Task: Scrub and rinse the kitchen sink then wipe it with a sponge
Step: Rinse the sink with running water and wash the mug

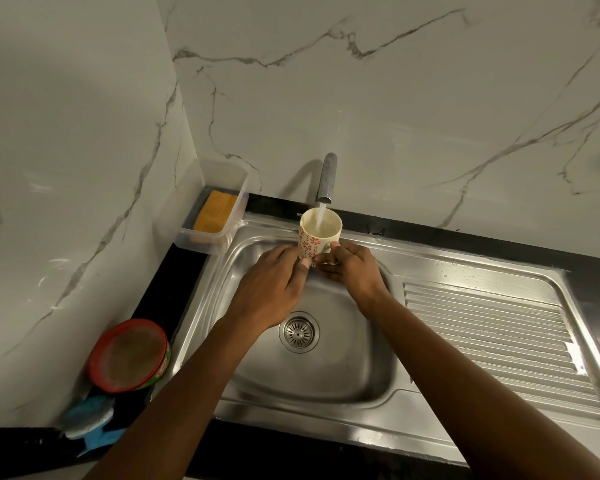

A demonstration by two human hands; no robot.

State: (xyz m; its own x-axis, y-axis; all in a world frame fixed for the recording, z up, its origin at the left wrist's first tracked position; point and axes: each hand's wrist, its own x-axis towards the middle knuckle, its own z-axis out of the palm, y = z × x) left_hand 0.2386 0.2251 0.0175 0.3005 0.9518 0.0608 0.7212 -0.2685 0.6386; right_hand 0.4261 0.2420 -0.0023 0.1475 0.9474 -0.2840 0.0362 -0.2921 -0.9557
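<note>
At the near-left corner of the black worktop (179, 285) lies a blue-and-grey scrubber (89, 417), and just beyond it stands a round tub with a red lid (129, 355), close to the marble side wall. My forearms reach out over the steel sink (343, 372), crossing its near rim; the drain (299, 331) sits in the middle of the basin between them, and the ribbed drainboard (492, 327) runs off to the right. Above the far half of the basin my left hand (274, 282) curls its fingers and thumb against the lower left side of a white mug with red flowers (314, 239), while my right hand (352, 268) grips it from the right, fingers tucked under. The mug stands upright beneath the tap (327, 180), and a stream of water (321, 216) falls into it. At the far-left corner, beside the sink's rim, an orange sponge (215, 211) lies inside a clear plastic box (239, 173).
</note>
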